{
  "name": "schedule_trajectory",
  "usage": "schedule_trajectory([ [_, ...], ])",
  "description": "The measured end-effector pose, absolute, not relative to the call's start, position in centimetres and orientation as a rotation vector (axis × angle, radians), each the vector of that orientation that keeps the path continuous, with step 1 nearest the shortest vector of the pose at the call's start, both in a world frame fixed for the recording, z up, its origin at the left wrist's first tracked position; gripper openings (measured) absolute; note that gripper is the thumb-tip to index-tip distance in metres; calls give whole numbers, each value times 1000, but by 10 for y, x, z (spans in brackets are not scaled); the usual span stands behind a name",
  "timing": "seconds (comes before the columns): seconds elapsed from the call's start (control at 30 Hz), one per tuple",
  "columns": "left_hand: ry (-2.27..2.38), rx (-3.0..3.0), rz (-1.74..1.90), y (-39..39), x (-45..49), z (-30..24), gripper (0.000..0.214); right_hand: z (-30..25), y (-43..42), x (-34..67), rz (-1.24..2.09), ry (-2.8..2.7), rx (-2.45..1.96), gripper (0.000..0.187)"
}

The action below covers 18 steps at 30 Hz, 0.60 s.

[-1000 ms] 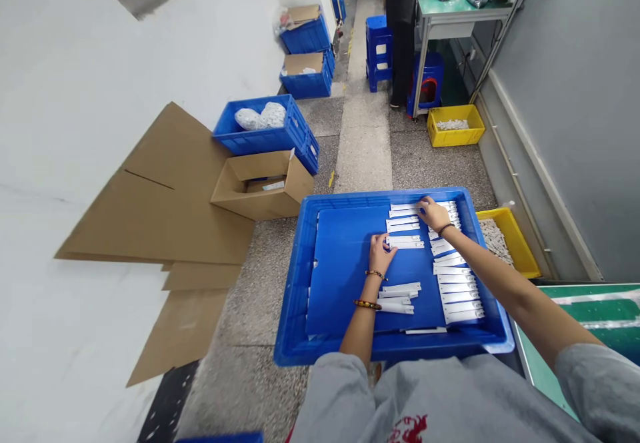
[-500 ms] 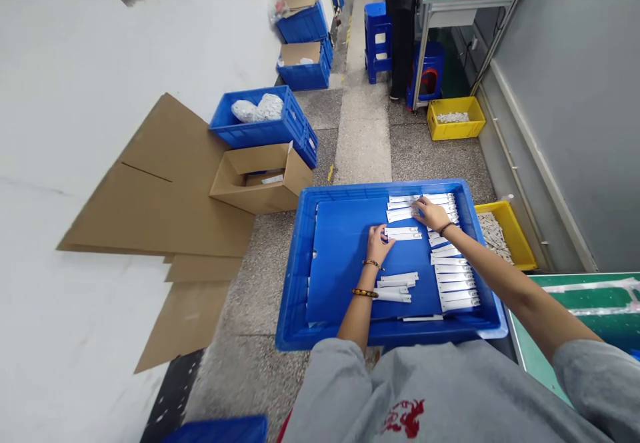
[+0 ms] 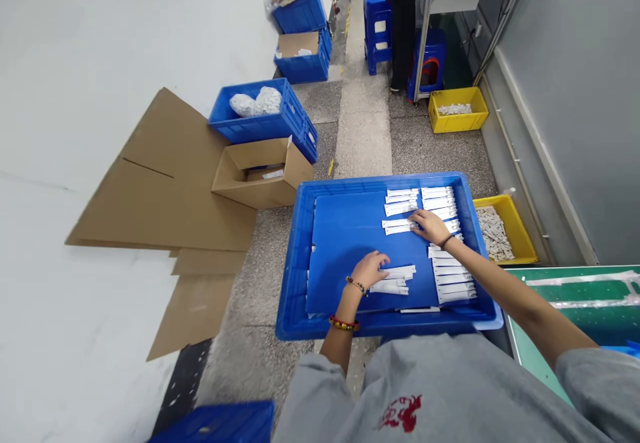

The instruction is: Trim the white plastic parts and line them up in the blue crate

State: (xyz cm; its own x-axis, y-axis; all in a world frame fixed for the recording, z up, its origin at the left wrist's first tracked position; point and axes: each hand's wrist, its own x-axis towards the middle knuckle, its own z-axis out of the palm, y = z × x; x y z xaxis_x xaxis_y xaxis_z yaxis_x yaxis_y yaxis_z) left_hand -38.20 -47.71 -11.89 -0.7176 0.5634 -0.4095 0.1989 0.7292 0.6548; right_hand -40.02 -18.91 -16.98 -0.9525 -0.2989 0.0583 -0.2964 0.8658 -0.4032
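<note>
A large blue tray (image 3: 291,256) lies in front of me with a flat blue sheet (image 3: 345,230) inside. My right hand (image 3: 431,227) has its fingers closed over the right ends of a pair of white strips (image 3: 397,227) below a short row of similar strips (image 3: 401,198). Lower down, my left hand (image 3: 370,271) is open, thumb and fingers apart, at the left end of a loose pile of white strips (image 3: 395,278). A long column of strips (image 3: 453,280) runs along the tray's right side, partly hidden by my right hand and forearm.
Yellow bins (image 3: 520,233) with small pale pieces stand to the right. An open cardboard box (image 3: 260,193) and blue crates (image 3: 255,126) are at left, beside flattened cardboard (image 3: 175,183). A green table (image 3: 585,296) adjoins at right; a person's dark-clothed legs (image 3: 400,36) show ahead.
My left hand has let go of the white strip pair and moved down to the loose pile. My right hand has moved down from the upper row to that pair, which sits slightly higher.
</note>
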Motion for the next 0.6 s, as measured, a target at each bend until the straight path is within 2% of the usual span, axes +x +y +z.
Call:
schedule_trajectory([
  [0.2,2303,609,680,-488,-358,-115,33,-171,-189,-408,-622,3087,-442,29],
  [0.43,2323,589,674,-484,-358,-122,26,-165,-169,-419,-535,3185,-325,26],
  [0.6,2289,570,694,-482,-368,-126,22,-162,-150,-438,-455,3189,-360,30],
])
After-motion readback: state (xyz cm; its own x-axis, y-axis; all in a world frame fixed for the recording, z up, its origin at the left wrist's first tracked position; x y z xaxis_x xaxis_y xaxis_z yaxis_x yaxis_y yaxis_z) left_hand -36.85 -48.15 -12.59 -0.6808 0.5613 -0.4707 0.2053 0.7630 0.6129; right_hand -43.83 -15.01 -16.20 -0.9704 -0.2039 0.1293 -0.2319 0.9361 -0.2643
